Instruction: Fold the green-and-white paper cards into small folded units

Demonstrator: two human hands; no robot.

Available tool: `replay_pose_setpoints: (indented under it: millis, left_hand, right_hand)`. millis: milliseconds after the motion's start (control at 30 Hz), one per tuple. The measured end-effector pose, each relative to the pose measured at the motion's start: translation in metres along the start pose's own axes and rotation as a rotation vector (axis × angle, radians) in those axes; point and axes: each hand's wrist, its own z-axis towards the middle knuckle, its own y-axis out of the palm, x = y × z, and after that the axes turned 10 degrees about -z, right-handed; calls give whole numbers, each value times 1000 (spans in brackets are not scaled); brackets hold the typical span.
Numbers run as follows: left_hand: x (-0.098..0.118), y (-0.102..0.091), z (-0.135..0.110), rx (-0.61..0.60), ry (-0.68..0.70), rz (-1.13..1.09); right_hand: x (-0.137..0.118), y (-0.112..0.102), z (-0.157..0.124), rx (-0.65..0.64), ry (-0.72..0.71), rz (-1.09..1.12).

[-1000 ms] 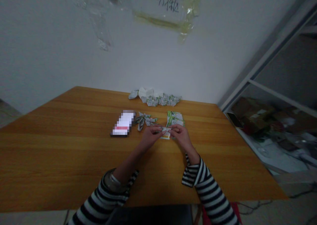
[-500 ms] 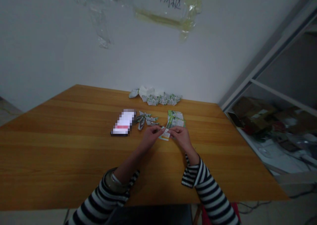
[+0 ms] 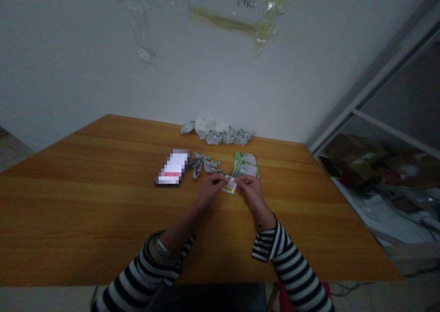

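Head camera is giving me a downward look at the person's two bare hands, and I'm tracking the left hand (image 3: 211,188) and the right hand (image 3: 250,193) as they're working close together over a wooden table (image 3: 85,211). Both hands are closed in a pinch, each gripping one side of a small white-and-yellow printed wrapper (image 3: 229,187) near the table's middle. Striped sleeves (image 3: 292,266) are reaching in from the bottom of my view. At 1 o'clock from the hands, just beyond the right hand, I'm seeing a flat pile of green-and-white printed sachets (image 3: 245,165). At 11 o'clock, folded green-and-white wrappers (image 3: 203,165) are lying near the left hand. Further along at 10 o'clock, a dark-edged rectangular object (image 3: 173,167) is sitting pixelated, so I can't tell what it is. At 12 o'clock, a row of crumpled green-and-white wrappers (image 3: 220,137) is lining the far table edge against the wall. Up high, a clear plastic bag (image 3: 237,9) with handwritten characters is hanging on the wall, and metal shelving (image 3: 388,92) is standing at 3 o'clock.
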Motion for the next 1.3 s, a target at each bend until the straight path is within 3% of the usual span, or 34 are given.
replay_pose_setpoints:
  millis: [333, 467, 833, 1300]
  left_hand:
    - [-7, 2, 0, 25, -13, -88]
    - [-6, 1, -1, 7, -76, -56]
    - [-9, -3, -2, 119, -153, -190]
    - [-28, 0, 0, 252, -136, -280]
  right_hand:
    - [-2, 0, -1, 14, -39, -33]
    - [-5, -4, 1, 12, -57, -94]
    - [-3, -5, 2, -86, -61, -166]
    - [-3, 4, -5, -18, -225, -322]
